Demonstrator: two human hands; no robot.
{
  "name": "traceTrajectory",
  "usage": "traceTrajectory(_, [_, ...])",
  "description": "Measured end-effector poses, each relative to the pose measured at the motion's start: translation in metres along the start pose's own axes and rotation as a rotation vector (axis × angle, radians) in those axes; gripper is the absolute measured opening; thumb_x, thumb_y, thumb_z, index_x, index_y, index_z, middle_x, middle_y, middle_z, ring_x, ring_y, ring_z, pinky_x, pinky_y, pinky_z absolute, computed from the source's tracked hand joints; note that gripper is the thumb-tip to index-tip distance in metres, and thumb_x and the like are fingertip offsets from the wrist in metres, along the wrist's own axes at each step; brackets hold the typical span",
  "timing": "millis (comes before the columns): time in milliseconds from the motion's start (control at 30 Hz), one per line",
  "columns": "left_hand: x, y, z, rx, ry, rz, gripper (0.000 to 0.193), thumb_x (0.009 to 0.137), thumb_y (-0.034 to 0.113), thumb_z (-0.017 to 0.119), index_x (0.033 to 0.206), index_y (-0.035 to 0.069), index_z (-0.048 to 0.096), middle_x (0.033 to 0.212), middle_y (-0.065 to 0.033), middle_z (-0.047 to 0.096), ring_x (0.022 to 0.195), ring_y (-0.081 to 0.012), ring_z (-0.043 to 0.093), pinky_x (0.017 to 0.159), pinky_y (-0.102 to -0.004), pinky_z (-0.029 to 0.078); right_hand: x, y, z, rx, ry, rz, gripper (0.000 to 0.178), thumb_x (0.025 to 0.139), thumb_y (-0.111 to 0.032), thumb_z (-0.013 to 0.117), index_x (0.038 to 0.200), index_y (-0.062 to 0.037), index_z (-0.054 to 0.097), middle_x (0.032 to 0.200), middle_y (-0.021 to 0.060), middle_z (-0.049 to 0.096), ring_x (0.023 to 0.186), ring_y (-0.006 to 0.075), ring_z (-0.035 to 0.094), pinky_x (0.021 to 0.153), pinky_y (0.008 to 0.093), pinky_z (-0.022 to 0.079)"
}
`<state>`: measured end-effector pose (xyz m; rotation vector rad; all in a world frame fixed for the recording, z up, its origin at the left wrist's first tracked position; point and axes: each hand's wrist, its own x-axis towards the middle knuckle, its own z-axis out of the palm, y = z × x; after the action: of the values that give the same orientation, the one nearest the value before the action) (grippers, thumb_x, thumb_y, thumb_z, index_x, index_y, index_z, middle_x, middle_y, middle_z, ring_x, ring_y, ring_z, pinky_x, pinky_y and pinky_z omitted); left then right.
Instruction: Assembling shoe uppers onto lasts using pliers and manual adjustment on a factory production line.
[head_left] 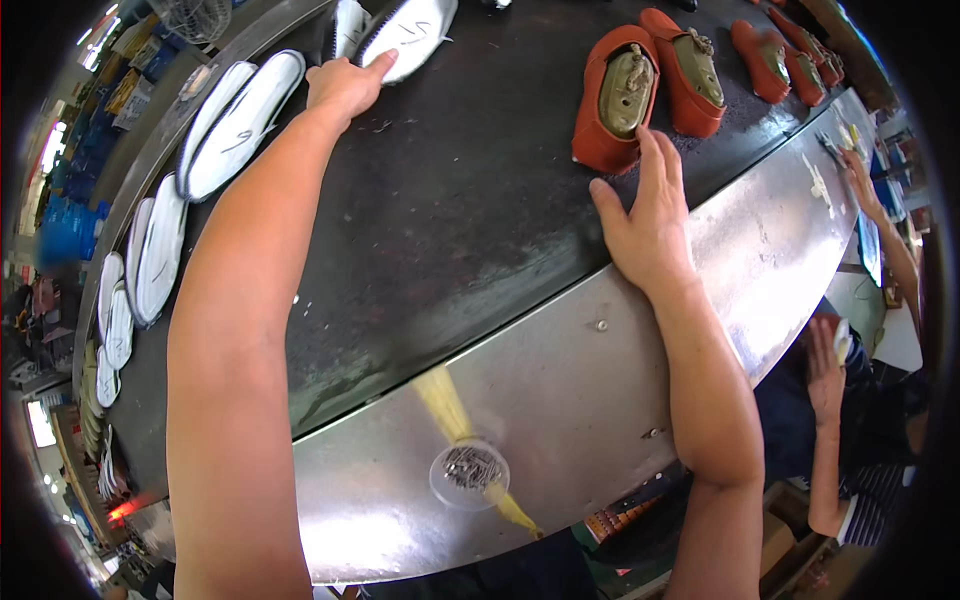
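At the far left of the dark belt, my left hand (345, 88) bends its fingers at the near ends of a pair of white shoe soles. Its thumb lies against the larger white shoe sole (410, 38), which has a dark edge and a handwritten mark; the other fingertips are partly hidden. My right hand (650, 215) is open, fingers stretched out, close by the near end of an orange-red shoe (590, 135) fitted over an olive shoe last (627, 92). Whether a fingertip touches that shoe is hard to tell. Beside it stands a matching orange-red shoe (675, 85).
More white soles (235, 130) line the belt's (450, 200) left edge. Smaller orange-red shoes (765, 62) stand far right. A clear dish (470, 472) of small metal pieces sits on the metal ledge (560, 400), with yellow tape beside it. Co-workers' hands (825, 365) are at the right.
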<state>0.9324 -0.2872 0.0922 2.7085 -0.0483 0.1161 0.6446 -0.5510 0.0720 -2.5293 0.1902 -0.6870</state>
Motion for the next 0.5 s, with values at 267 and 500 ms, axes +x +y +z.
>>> traceTrajectory(267, [-0.250,-0.099,-0.149,0.176,-0.172,0.152,0.082,0.085,0.067,0.067,0.126,-0.004,0.066,0.143,-0.0309,0.047,0.126,-0.0422,0.055,0.105,-0.0425,0.046,-0.012,0.006,-0.002,0.124,0.165,0.051,0.069,0.089,-0.033,0.075,0.140,0.0047,0.048,0.131,0.0237,0.060,0.125,0.0363,0.057,0.108,0.0410,0.044])
traceTrajectory(500, [-0.544,-0.199,-0.299,-0.001,-0.161,-0.082,0.063,0.089,0.057,0.069,0.109,-0.002,0.074,0.123,-0.0304,0.058,0.115,-0.0444,0.060,0.098,-0.0465,0.049,-0.139,-0.009,-0.042,0.416,0.199,0.127,0.049,0.099,-0.029,0.064,0.134,0.0034,0.055,0.129,0.0198,0.063,0.119,0.0265,0.061,0.100,0.0346,0.046])
